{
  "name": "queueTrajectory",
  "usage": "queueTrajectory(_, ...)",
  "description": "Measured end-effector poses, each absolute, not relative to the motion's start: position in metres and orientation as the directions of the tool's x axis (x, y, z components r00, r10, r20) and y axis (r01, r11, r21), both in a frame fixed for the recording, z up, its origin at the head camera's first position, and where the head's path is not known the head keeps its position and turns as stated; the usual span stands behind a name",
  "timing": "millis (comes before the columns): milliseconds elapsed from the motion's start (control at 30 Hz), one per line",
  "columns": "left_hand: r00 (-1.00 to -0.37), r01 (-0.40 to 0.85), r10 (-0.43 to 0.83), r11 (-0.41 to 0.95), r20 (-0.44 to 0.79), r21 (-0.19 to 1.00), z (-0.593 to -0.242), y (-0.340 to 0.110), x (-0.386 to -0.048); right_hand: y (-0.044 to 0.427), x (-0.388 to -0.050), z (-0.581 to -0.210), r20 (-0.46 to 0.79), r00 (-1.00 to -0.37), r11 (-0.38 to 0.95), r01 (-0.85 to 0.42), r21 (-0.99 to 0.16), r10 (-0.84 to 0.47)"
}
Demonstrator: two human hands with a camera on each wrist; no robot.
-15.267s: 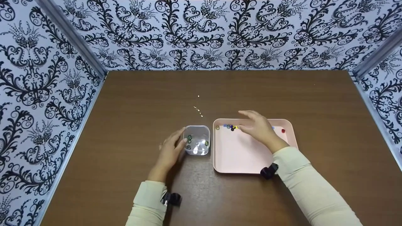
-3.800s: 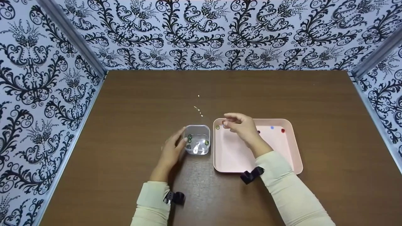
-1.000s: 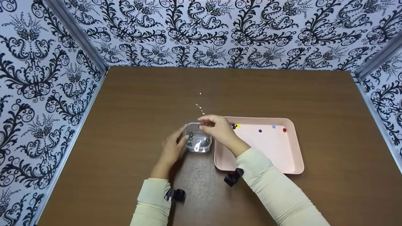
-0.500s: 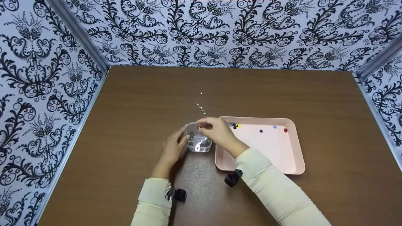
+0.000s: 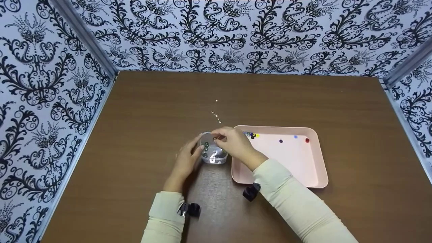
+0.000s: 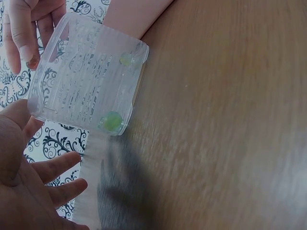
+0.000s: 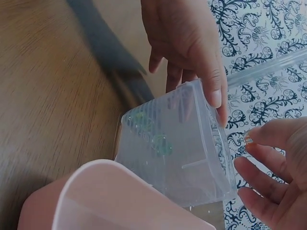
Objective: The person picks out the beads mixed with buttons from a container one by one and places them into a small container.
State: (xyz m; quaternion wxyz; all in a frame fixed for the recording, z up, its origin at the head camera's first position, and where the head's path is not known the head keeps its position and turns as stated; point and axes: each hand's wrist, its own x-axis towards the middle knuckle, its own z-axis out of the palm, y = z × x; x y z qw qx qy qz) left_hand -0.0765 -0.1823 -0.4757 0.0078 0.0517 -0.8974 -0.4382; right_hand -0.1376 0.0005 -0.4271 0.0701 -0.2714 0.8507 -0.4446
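Head view, left of centre: the left hand [image 5: 184,158] rests along the left side of a clear container [image 5: 219,161], clamped lightly on that wall with the thumb over the rim and fingers outside, presumably because so light a box could slide. The container stands on the wooden table [image 5: 152,118] in the middle of the frame, and the green marbles [image 5: 206,145] lining its left side remain visible. At the container's upper right, the right hand [image 5: 234,143] has thumb and forefinger together on a small orange-red piece [image 7: 248,140], clearest in the right wrist view; a fingertip hold suits something so tiny. It is near the opening, though whether it is below the rim is hard to tell. Just right of the container sits the pink tray [image 5: 280,168], probably set close for a short reach. Along its far edge lie a mixed cluster [image 5: 253,135], then a dark piece [image 5: 280,141], a light-blue piece [image 5: 295,136] and, toward the upper right, a red piece [image 5: 307,140]; the raised sides likely stop them rolling off.
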Motion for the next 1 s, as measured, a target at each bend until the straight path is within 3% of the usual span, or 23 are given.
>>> queueTrajectory(600,-0.995,-0.075,-0.096,0.613,-0.019,0.787,-0.4769,-0.1817,-0.0769,0.0013,-0.1339,-0.43,0.196,-0.792,0.565,-0.562,-0.604,-0.578)
queueTrajectory(1000,-0.995,-0.079,-0.096,0.608,-0.025,0.79,-0.4757,-0.1825,-0.0765,0.0044,-0.1357,-0.4326,0.2,-0.766,0.56,-0.597,-0.575,-0.612)
